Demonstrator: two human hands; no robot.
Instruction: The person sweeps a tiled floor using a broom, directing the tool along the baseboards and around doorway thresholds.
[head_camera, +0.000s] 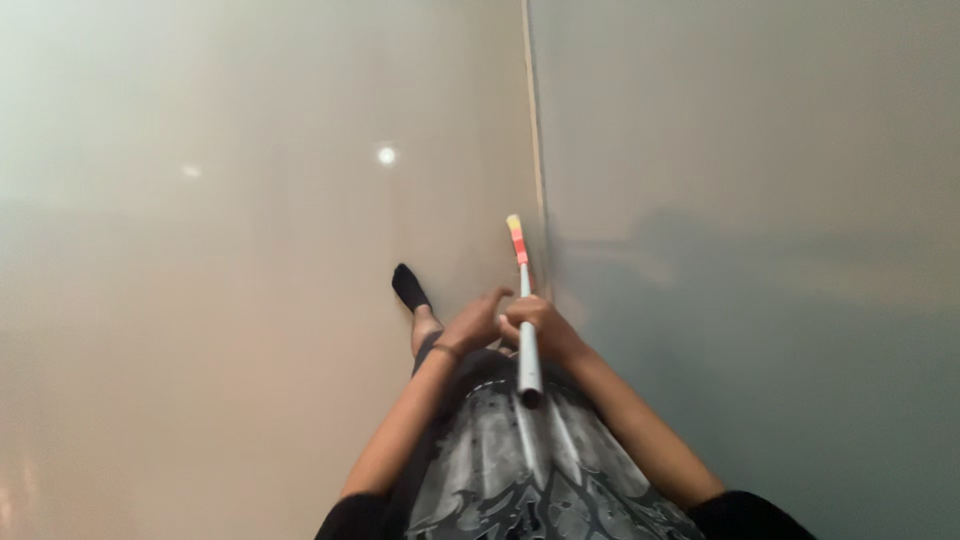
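Note:
Both my hands meet in front of my body on a long silver pole (527, 350). My right hand (540, 322) is wrapped around the pole's upper shaft. My left hand (476, 322) sits just left of it, fingers curled toward the shaft; whether it grips the pole is unclear. The pole's far end (517, 240) has a pink, orange and yellow tip that points down toward the floor by the wall's base. My foot in a black sock (409, 287) steps out below my left hand.
A glossy beige floor (200, 300) fills the left, with ceiling lights reflected in it. A grey-green wall (750, 250) rises on the right, meeting the floor along a pale seam (534, 130). My patterned grey garment (530, 470) covers the bottom.

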